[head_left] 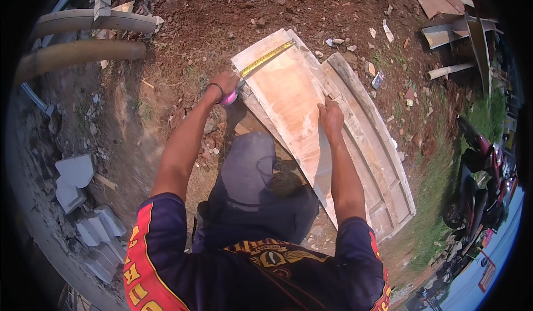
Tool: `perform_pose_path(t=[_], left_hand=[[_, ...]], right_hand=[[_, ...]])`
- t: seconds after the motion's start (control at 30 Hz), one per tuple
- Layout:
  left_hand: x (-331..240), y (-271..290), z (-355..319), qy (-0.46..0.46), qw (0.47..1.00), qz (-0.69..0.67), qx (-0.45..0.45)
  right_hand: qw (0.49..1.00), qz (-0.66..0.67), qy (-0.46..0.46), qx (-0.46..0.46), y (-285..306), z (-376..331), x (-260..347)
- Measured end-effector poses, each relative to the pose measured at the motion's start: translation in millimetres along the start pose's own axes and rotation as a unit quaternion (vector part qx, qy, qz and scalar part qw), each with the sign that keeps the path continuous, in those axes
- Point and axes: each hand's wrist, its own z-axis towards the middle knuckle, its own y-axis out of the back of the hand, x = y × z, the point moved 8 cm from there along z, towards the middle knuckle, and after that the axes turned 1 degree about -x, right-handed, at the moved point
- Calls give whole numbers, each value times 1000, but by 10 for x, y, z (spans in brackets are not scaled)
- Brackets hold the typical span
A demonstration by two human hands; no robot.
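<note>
My left hand (pixel 225 83) is closed around a pink tape measure (pixel 229 98) at the left edge of a worn plywood panel (pixel 286 97). Its yellow blade (pixel 267 59) runs out across the panel's far end, almost to the opposite edge. Over the panel's right side, my right hand (pixel 332 118) is closed, with a small pale piece showing at its fingertips; what it grips is not clear. Under and beside the panel lies a framed wooden form (pixel 383 169) with curved ribs.
Reddish soil with rubble surrounds the panel. Thick curved pipes (pixel 83 55) lie at the far left, pale blocks (pixel 75 172) at the near left. Scrap sheets (pixel 444 0) and a pipe (pixel 451 70) are at the far right. Motorcycles (pixel 480 183) stand at the right.
</note>
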Motion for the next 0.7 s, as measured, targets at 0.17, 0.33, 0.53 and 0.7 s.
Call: perform_pose_path(t=[0.17,0.33,0.53,0.7], left_hand=[[101,20,-41,6,1000,28,-3],[344,-56,-111,9,1000,6,24],[459,-86,-20,-31,999,-13,-12],[448,-60,-17,-23,1000,6,14]], right_hand=[[998,-19,55,-4,-165,-42,47],[998,-29,17,55,-289,-23,-9],[998,-31,23,51,-266,-5,-14],[999,-14,23,18,-211,-41,12]])
